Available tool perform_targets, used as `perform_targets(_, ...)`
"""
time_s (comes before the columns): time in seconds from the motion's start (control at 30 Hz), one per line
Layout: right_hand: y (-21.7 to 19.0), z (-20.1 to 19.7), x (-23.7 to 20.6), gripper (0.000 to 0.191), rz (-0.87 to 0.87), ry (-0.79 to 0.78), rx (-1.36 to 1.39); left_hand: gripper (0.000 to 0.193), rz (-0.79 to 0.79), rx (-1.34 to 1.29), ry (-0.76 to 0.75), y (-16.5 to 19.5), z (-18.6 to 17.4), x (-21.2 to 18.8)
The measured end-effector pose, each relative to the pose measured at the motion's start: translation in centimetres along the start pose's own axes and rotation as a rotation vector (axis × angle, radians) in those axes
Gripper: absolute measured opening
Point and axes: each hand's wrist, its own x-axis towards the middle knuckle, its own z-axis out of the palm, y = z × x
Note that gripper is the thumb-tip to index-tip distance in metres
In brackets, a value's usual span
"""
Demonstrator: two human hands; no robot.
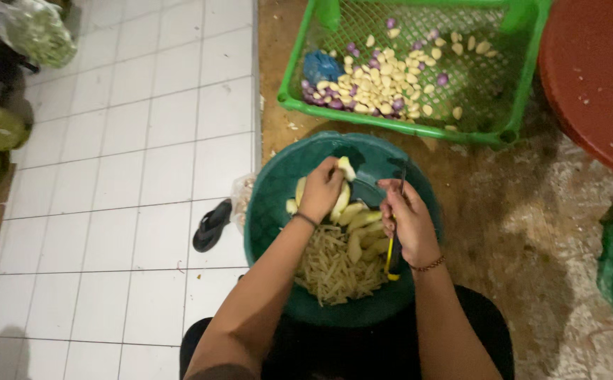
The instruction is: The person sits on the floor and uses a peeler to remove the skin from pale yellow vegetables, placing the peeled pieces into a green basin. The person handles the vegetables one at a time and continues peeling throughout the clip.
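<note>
Pale peeled piece (346, 167) pinched in left hand (320, 190), held above green basin (271, 204). Right hand (408, 222) closed round yellow-handled peeler (392, 246), just beside. Basin holds pale strips (334, 271) and peeled chunks (363, 222). Basin sits on floor. Beyond it, green crate (510, 130) with garlic cloves (384, 81). Black sandal (211, 225) on white tiles at left.

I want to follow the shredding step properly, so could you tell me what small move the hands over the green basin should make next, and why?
Probably draw the yellow-handled peeler in the right hand along the pale fruit piece that the left hand holds up. The piece sits over the green basin, where a heap of pale shreds already lies, so new strips would likely drop onto it.
</note>
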Motion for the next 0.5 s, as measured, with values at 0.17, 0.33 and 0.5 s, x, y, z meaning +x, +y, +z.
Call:
perform_targets(0.17,-0.9,3.7,-3.4,0.033,-0.465,-0.223,-0.366,0.022,-0.177,-0.746,-0.091,0.5,-6.5,-5.0)
perform_targets(0.33,-3.0,10.3,-11.0,0.042,-0.553,-0.246,-0.816,0.029,-0.236,-0.876,0.015,3.6,-12.4,-12.3)
perform_targets(0.5,-5.6,16.1,-15.4,0.053,-0.489,-0.333,-0.849,0.033,-0.286,-0.919,0.09,6.2,-17.9,-15.5)
